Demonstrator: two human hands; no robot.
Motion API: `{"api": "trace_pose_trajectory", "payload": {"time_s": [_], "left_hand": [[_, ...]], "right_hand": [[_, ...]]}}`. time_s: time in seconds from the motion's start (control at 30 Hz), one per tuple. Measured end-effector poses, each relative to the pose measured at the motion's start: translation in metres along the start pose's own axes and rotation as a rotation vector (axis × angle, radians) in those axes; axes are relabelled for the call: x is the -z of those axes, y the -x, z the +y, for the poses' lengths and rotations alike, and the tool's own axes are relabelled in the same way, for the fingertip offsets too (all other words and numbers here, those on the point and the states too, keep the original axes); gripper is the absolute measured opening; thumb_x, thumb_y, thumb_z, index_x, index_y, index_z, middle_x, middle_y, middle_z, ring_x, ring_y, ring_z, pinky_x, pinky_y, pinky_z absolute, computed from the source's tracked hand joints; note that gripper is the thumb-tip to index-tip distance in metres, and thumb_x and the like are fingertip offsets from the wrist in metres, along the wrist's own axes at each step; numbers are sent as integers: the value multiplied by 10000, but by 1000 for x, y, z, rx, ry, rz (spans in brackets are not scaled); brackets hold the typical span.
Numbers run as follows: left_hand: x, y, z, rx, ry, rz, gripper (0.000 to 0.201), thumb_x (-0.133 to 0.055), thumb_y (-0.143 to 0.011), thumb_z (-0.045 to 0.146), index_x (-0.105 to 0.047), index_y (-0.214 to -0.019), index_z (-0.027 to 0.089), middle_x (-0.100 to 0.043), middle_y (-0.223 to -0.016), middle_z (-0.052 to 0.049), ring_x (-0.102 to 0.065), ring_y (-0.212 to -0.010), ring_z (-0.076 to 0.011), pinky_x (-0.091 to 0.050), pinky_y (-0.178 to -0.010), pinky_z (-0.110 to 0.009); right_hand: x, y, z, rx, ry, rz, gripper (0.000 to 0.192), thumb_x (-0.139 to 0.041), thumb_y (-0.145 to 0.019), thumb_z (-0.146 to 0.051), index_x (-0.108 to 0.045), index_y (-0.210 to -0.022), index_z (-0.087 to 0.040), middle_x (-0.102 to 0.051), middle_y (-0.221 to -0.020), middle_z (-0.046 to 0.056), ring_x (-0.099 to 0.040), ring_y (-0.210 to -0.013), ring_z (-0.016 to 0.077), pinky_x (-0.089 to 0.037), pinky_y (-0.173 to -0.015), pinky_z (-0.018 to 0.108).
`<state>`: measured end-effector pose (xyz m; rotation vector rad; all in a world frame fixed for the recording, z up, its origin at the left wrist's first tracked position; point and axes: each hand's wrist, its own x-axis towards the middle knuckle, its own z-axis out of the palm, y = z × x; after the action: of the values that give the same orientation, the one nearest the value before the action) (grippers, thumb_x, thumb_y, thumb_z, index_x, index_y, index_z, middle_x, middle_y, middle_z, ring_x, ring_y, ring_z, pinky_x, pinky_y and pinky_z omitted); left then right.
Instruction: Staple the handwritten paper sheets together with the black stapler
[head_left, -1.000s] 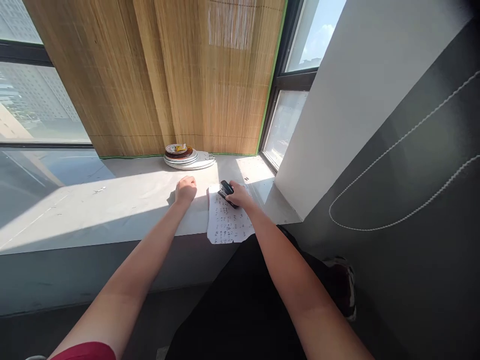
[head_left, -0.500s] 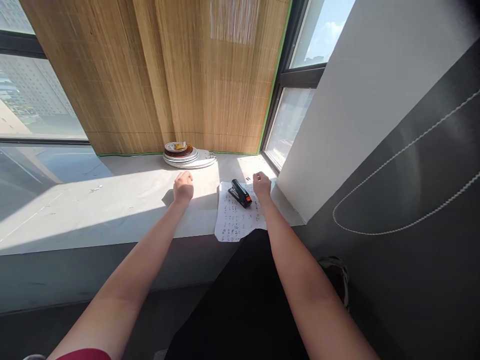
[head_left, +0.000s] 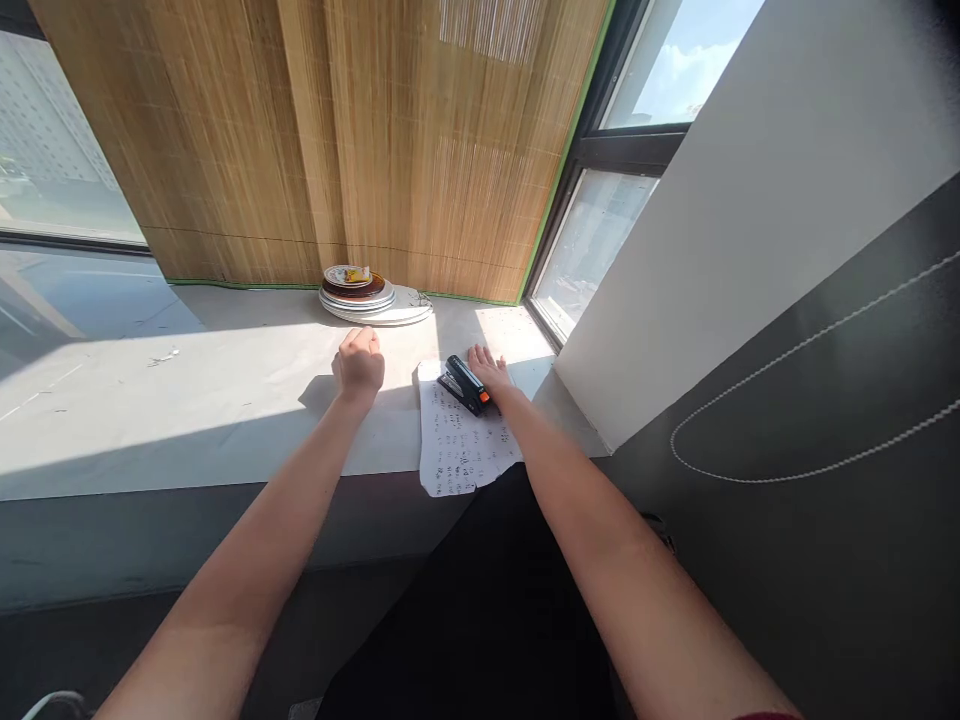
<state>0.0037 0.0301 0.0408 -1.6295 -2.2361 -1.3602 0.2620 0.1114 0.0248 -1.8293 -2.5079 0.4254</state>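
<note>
A black stapler (head_left: 464, 384) with an orange end lies on the top of a printed paper sheet (head_left: 461, 443), which hangs a little over the front edge of the grey window sill (head_left: 187, 400). My right hand (head_left: 489, 367) rests flat beside the stapler on its right, fingers spread, holding nothing. My left hand (head_left: 359, 364) is curled into a fist on the sill, left of the sheet, with nothing seen in it.
A stack of white plates (head_left: 369, 298) with a brown plate and a small dish on top stands at the back of the sill, against the bamboo blind (head_left: 360, 150). A white wall (head_left: 720, 220) closes the right side. A bead cord (head_left: 810, 400) hangs on the dark wall.
My right hand let go of the stapler, moved off to the right, then came back beside it with fingers spread. The left fist stayed put. The view shifted slightly.
</note>
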Motion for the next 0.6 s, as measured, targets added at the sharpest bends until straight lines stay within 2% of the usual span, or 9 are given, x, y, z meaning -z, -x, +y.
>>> {"api": "trace_pose_trajectory", "payload": {"time_s": [0.1, 0.2, 0.33, 0.4, 0.47, 0.6], "left_hand": [[-1, 0, -2, -1, 9, 27, 243, -487, -971, 98, -641, -825, 217, -685, -984, -112, -648, -972, -294, -480, -846, -385], [3, -4, -8, 20, 46, 90, 236, -498, -957, 102, -629, -798, 215, -681, -968, -125, -649, -1050, -318, -474, -961, -433], [15, -17, -24, 222, 97, 162, 228, -476, -924, 120, -635, -797, 224, -694, -908, -100, -651, -975, -309, -483, -930, -433], [21, -23, -31, 352, 119, 205, 236, -455, -912, 123, -630, -792, 228, -685, -850, -78, -629, -890, -286, -489, -859, -410], [25, -26, -36, 427, 136, 247, 239, -450, -909, 122, -624, -782, 226, -671, -815, -70, -604, -840, -267, -483, -803, -389], [26, -27, -40, 434, 147, 286, 260, -431, -936, 121, -651, -827, 207, -661, -814, -73, -594, -817, -256, -471, -746, -372]], "right_hand": [[-9, -10, -40, 48, -7, -22, 720, -187, -1193, -491, -167, -1829, -154, -23, -1898, 122, -11, -1770, 293, -5, -1403, 625], [-22, -20, -92, 120, -43, 10, 737, -232, -1193, -515, -192, -1821, -130, -47, -1895, 123, -52, -1767, 301, -4, -1403, 638], [-37, -29, -150, 250, -51, 36, 718, -255, -1191, -486, -228, -1813, -129, -97, -1893, 90, -94, -1760, 306, -16, -1409, 610], [-40, -30, -164, 273, -50, 37, 734, -261, -1177, -492, -203, -1821, -144, -93, -1892, 88, -92, -1762, 310, -28, -1406, 636], [-41, -30, -168, 275, -59, 44, 768, -269, -1162, -500, -120, -1835, -160, -84, -1890, 83, -73, -1766, 312, -38, -1405, 646], [-40, -25, -155, 261, -78, 43, 809, -259, -1152, -516, 15, -1834, -178, -78, -1894, 62, -26, -1770, 281, -14, -1413, 596]]}}
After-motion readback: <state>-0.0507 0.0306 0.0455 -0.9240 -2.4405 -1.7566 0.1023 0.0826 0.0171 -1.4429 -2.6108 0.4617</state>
